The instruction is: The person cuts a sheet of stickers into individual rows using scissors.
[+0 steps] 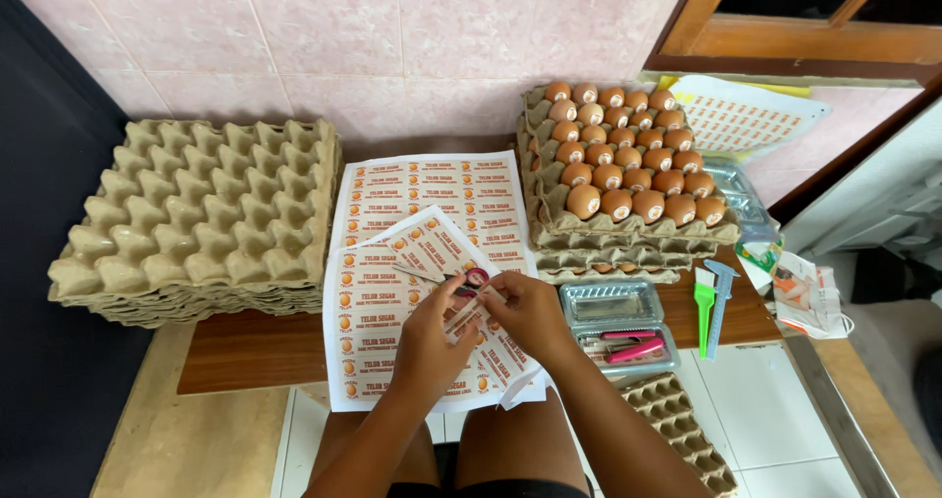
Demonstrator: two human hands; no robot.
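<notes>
A single head-worn view looks steeply down and forward at a low wooden bench against a tiled wall. It sits close, probably just above the lap.

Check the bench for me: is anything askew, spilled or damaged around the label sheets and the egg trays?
Nothing spilled or broken. The label sheets lie fanned, overlapping at angles and overhanging the wooden bench. Both hands, left hand and right hand, pinch a label strip. The eggs sit orderly on their tray stack.
</notes>
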